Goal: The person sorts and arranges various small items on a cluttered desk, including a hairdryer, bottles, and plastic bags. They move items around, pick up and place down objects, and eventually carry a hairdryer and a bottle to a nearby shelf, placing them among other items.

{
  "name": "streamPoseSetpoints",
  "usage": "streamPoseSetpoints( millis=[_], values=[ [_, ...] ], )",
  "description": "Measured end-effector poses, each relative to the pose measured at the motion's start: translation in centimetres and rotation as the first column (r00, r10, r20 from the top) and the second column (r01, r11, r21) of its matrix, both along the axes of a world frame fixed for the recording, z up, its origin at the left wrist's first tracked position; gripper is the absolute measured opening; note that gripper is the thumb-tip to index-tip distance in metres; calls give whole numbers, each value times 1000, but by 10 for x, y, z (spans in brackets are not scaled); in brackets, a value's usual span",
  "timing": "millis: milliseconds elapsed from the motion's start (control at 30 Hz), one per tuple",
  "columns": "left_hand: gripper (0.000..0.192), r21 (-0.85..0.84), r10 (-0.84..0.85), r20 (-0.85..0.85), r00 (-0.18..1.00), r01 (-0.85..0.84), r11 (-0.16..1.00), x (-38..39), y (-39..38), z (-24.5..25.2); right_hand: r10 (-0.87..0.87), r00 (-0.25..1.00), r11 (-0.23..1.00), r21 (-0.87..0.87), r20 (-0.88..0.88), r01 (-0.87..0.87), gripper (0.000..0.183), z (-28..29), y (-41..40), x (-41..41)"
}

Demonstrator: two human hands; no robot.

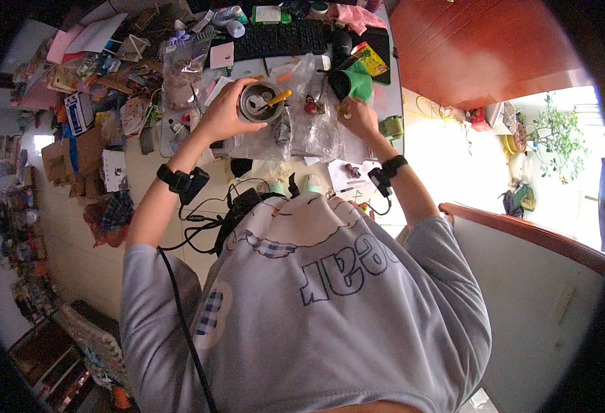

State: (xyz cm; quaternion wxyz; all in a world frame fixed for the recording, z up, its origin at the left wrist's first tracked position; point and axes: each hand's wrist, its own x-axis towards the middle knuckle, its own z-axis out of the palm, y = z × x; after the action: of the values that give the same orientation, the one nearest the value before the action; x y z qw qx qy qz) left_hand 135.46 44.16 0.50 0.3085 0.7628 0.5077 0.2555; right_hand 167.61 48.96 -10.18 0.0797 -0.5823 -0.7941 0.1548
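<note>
My left hand (230, 114) is wrapped around a round metal-rimmed cup (261, 102), thumb and fingers on opposite sides. A tool with a yellow handle (279, 97) leans in the cup beside a pale piece. On the right, my right hand (356, 116) has its fingers curled at a small yellowish thing, too small to name, just below a green and black pouch (353, 82). Between the hands, a small red figure (311, 105) lies on clear plastic wrap (315, 129).
A black keyboard (279, 38) spans the desk's back. A yellow packet (370, 59) lies on a dark pad at the right. Clear bags (182, 77) lie left of the cup. A green object (391, 127) sits by the right edge. Cables hang from my left wrist device.
</note>
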Motion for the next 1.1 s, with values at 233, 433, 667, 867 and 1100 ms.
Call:
streamPoseSetpoints(
  millis=[233,433,667,867,1100],
  values=[
    [74,52,-85,86,993,80,995,5,6,-19,360,887,890,393,-289,-233,25,165,-12,-80],
    [75,109,-107,94,990,97,989,20,6,-13,390,920,882,268,48,-388,18,164,-32,-136],
    [72,128,-70,149,986,51,990,14,-2,-22,411,884,840,285,222,-462,23,160,-34,-141],
    [70,109,-62,215,975,40,993,2,-6,-24,441,893,871,285,-92,-401,29,199,-30,-134],
    [72,54,-58,223,973,47,997,-3,-9,-14,221,852,963,243,-475,-114,22,224,-25,-115]
  ],
)
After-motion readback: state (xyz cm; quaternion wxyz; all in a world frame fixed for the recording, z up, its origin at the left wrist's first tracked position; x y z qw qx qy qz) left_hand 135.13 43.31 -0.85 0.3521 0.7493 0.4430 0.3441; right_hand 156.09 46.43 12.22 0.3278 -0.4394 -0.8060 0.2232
